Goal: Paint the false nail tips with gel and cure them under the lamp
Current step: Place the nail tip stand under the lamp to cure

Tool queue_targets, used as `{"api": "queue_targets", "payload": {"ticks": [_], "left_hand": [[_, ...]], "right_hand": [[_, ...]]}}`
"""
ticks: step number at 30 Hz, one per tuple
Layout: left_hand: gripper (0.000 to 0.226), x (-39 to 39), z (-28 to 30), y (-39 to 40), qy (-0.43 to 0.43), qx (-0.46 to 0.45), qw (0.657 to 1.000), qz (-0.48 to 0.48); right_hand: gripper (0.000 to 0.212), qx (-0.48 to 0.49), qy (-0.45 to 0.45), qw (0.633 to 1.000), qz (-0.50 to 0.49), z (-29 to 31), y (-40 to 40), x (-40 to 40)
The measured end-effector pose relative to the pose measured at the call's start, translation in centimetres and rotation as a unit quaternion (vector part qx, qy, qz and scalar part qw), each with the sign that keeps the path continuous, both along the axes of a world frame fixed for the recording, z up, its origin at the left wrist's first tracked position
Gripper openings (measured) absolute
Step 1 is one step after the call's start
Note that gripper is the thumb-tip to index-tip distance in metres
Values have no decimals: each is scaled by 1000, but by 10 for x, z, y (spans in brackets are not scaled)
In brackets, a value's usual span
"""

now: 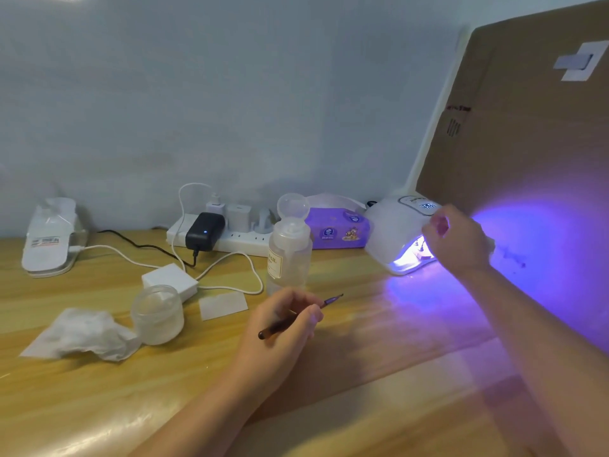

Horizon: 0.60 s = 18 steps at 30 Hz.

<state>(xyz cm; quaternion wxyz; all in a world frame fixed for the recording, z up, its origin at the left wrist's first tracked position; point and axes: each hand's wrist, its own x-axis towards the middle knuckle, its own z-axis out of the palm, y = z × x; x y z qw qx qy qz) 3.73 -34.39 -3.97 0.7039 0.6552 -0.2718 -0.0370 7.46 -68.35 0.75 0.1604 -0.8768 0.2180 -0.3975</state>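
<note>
1. Two hands, both busy. The left hand, near and centre over the table, has its fingers curled round one brush, bristle end pointing right and clear of the wood, probably to keep wet gel off the surface.
2. The right hand reaches to the mouth of one lamp, far right. Its fingers are bent at the opening; whether they pinch something I cannot tell, as glare and blur hide the tips.
3. One lamp, lit violet, display glowing on top, mouth turned toward the person for easy reach. Small pale shapes show inside the opening, likely the nail tips curing; their number cannot be counted.
4. One clear pump bottle, cap flipped open, standing just beyond the left hand, ready for use.
5. One frosted jar, near left, with one crumpled wipe touching it and one flat pad to its right.
6. One power strip along the far wall, carrying one black adapter and white plugs.
7. One purple tissue pack between bottle and lamp.
8. One cardboard sheet propped at far right, catching the glow.
</note>
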Motion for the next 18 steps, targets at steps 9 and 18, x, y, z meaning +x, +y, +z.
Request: {"api": "queue_targets", "payload": {"ticks": [9, 18], "left_hand": [[16, -3, -1, 2, 0, 12, 1000, -11], [16, -7, 0, 7, -19, 34, 999, -9]], "right_hand": [[36, -63, 257, 964, -39, 42, -2, 50], [30, -20, 319, 947, -18, 56, -6, 62]]}}
